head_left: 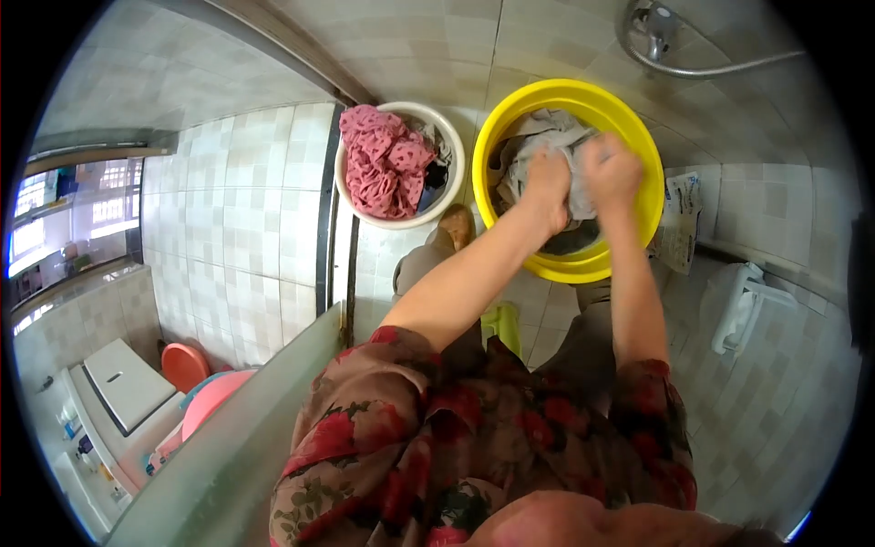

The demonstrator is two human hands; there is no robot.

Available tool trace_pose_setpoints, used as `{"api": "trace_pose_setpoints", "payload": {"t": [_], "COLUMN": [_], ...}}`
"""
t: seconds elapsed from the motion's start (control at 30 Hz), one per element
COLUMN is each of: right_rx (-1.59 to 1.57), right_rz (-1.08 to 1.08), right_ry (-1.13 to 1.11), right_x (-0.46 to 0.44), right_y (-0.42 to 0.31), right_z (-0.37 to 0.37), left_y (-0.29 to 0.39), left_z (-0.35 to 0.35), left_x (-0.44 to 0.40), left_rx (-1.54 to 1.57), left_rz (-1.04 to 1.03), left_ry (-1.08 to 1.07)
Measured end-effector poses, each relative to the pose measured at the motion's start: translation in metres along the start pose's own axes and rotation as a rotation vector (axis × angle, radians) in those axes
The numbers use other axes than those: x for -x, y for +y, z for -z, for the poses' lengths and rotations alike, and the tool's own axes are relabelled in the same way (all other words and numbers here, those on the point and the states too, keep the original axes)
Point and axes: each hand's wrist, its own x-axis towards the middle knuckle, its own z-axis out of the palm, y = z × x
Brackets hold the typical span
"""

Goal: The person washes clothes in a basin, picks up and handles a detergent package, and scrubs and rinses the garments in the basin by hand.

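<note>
Pale grey cloth (558, 123), matte and crumpled into loose folds, bunched inside the yellow basin (647, 196), my left hand (547, 187) with fingers closed on it, my right hand (611, 171) curled alongside, too blurred for me to tell its grip remotely

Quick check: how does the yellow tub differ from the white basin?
Colour and size: the yellow tub is bright and larger; the white basin is smaller.
Contents: the tub holds pale grey cloth; pink patterned cloth heaps the basin.
Handling: left hand and right hand work in the tub, neither in the basin.
Shared: both are round and open-topped.
</note>
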Motion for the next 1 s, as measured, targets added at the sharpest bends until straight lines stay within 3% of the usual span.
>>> {"api": "trace_pose_setpoints", "payload": {"t": [0.07, 0.13, 0.2, 0.23, 0.27, 0.33, 0.37, 0.4, 0.47, 0.5, 0.53, 0.6, 0.67, 0.7, 0.73, 0.8, 0.87, 1.0], "right_rx": [0.013, -0.229, -0.376, -0.35, -0.325, -0.286, -0.057, 0.036, -0.27, -0.245, -0.22, -0.383, -0.366, -0.27, -0.17, -0.026, -0.085, -0.254], "right_rz": [-0.082, -0.011, 0.204, 0.287, 0.364, 0.147, 0.019, -0.086, -0.075, 0.012, 0.11, 0.276, 0.319, 0.224, 0.131, -0.109, -0.08, -0.024], "right_ry": [0.044, 0.109, 0.043, 0.051, 0.052, 0.047, 0.095, 0.052, 0.154, 0.193, 0.236, 0.115, -0.019, 0.039, 0.098, 0.252, 0.265, 0.422], "right_x": [-0.025, 0.007, 0.042, 0.052, 0.059, 0.027, 0.004, -0.019, -0.007, 0.007, 0.02, 0.049, 0.052, 0.038, 0.015, -0.027, -0.029, -0.03], "right_y": [0.026, 0.004, -0.038, -0.059, -0.07, -0.02, 0.005, 0.041, 0.027, 0.01, -0.011, -0.051, -0.061, -0.041, -0.01, 0.036, 0.04, 0.046], "right_z": [-0.003, 0.0, 0.007, 0.013, 0.015, -0.009, -0.015, -0.016, -0.011, -0.005, -0.002, 0.008, 0.016, 0.004, -0.01, -0.014, -0.006, 0.013], "left_y": [-0.01, 0.005, 0.013, 0.032, 0.03, 0.011, 0.009, 0.001, 0.004, 0.004, 0.008, 0.007, -0.017, -0.027, -0.025, -0.002, 0.003, 0.019], "left_z": [-0.034, -0.024, 0.028, -0.032, -0.017, 0.027, -0.029, -0.035, -0.039, -0.026, -0.001, 0.042, 0.079, 0.088, 0.063, -0.031, -0.05, -0.065], "left_x": [0.002, 0.005, -0.016, 0.005, 0.002, -0.008, 0.006, 0.007, 0.009, 0.007, -0.003, -0.025, -0.046, -0.049, -0.033, 0.01, 0.019, 0.019], "left_rx": [-0.366, -0.326, -0.364, -0.065, -0.067, 0.245, -0.077, -0.112, -0.18, -0.176, -0.28, -0.389, 0.116, 0.381, 0.388, -0.158, -0.292, -0.388], "left_rz": [-0.13, -0.067, -0.268, -0.048, -0.048, 0.065, -0.065, -0.033, 0.011, 0.02, -0.069, -0.158, -0.232, -0.263, -0.26, 0.071, 0.04, 0.056], "left_ry": [0.547, 0.556, -0.01, 0.372, 0.377, -0.058, 0.311, 0.338, 0.337, 0.344, 0.297, 0.246, -0.403, -0.722, -0.721, 0.277, 0.377, 0.215]}}
